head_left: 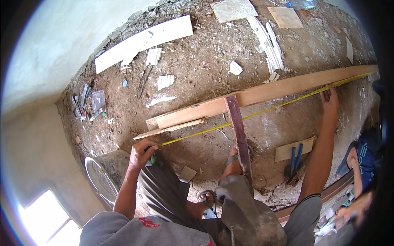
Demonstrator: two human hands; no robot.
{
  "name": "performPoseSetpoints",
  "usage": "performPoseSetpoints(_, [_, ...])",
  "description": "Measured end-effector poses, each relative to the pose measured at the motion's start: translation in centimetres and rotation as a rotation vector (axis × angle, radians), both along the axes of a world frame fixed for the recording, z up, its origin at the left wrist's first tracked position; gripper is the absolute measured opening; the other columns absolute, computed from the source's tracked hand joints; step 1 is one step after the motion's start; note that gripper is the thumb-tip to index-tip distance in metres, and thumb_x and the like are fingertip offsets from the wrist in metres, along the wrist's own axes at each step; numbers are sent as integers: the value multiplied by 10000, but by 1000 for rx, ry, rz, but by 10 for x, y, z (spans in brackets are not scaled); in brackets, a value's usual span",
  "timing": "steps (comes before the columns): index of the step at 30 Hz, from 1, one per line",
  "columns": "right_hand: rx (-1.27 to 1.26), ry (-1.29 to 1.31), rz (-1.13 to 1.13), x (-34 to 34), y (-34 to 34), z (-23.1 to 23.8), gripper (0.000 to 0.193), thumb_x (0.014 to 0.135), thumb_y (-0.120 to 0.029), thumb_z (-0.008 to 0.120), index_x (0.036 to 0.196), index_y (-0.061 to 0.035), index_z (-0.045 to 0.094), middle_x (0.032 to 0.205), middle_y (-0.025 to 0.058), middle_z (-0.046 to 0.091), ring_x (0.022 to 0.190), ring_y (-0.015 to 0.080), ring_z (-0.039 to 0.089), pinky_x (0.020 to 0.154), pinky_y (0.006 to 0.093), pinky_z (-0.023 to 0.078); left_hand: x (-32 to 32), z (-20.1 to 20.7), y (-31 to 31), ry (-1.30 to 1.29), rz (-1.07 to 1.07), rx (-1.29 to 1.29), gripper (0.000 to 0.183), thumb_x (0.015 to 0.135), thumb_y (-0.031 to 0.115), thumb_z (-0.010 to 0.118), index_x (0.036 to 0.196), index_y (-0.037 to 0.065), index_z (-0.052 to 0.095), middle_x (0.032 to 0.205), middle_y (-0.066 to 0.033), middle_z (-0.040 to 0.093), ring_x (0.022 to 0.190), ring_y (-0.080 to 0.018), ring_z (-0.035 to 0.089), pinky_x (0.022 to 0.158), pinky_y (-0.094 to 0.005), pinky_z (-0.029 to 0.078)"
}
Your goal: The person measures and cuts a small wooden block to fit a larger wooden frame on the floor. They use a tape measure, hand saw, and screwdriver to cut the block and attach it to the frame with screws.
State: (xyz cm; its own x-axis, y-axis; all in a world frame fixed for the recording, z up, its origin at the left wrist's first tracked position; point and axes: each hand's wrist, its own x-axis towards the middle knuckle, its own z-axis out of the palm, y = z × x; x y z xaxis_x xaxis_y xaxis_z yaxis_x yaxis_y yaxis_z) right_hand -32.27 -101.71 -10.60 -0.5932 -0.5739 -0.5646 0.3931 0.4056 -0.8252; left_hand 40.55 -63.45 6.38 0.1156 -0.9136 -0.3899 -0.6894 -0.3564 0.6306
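A yellow tape measure [217,128] stretches from left to far right, beside a long wooden plank [287,83]. My left hand [142,154] is closed around its case, which is mostly hidden; a bit of green shows below the fingers. Toward the other end, my right hand [329,99] pinches the blade near the plank's edge. Under the blade's left part lies a thin, rough wood strip [172,128], next to the plank. A dark reddish-brown bar [238,135] stands across the plank's near side, reaching back toward my knee.
Blue-handled pliers [296,158] lie by a small board [283,151]. A bucket [108,174] stands at the left. White panels [164,37], strips [266,45] and loose tools [84,100] lie on the rough dirt floor. Another person [363,164] is at the right edge.
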Motion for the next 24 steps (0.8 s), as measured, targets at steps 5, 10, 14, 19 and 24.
performPoseSetpoints(5, [-63, 30, 179, 10, 11, 12, 338, 1014, -234, 672, 1319, -101, 616, 1306, 85, 623, 1215, 247, 589, 975, 462, 578, 31, -13, 25, -98, 84, -28, 164, 880, 158, 796, 910, 1, 757, 796, -126, 733, 711, -226, 697, 687, -379, 536])
performPoseSetpoints(10, [-153, -38, 8, 39, 14, 24, 218, 960, -181, 676, 1163, -107, 656, 1064, 88, 694, 1022, 278, 693, 898, 514, 623, 54, -33, 41, -39, 235, -9, 180, 886, 137, 737, 845, -33, 692, 663, -64, 593, 636, -122, 497, 588, -337, 415])
performPoseSetpoints(14, [-98, 0, 3, 55, 11, 39, 171, 1026, -183, 628, 1157, -73, 627, 1062, 97, 692, 977, 270, 708, 863, 524, 631, 79, -28, 50, 84, 360, 217, 210, 936, 233, 750, 927, 37, 677, 755, 14, 595, 662, -90, 495, 578, -297, 399])
performPoseSetpoints(19, [-31, 29, -33, 58, 5, 50, 178, 1061, -151, 600, 1156, -1, 588, 1061, 135, 676, 954, 292, 696, 870, 559, 617, 117, -47, 66, 66, 334, 329, 267, 967, 294, 757, 1065, 45, 771, 775, -13, 666, 587, -99, 503, 510, -289, 390])
performPoseSetpoints(24, [-79, 75, -17, 45, 7, 41, 165, 1023, -216, 614, 1106, -74, 627, 1064, 108, 682, 1006, 267, 693, 882, 511, 628, 144, -74, 71, 65, 391, 147, 233, 926, 246, 765, 904, 21, 707, 726, -9, 647, 624, -109, 537, 567, -308, 434])
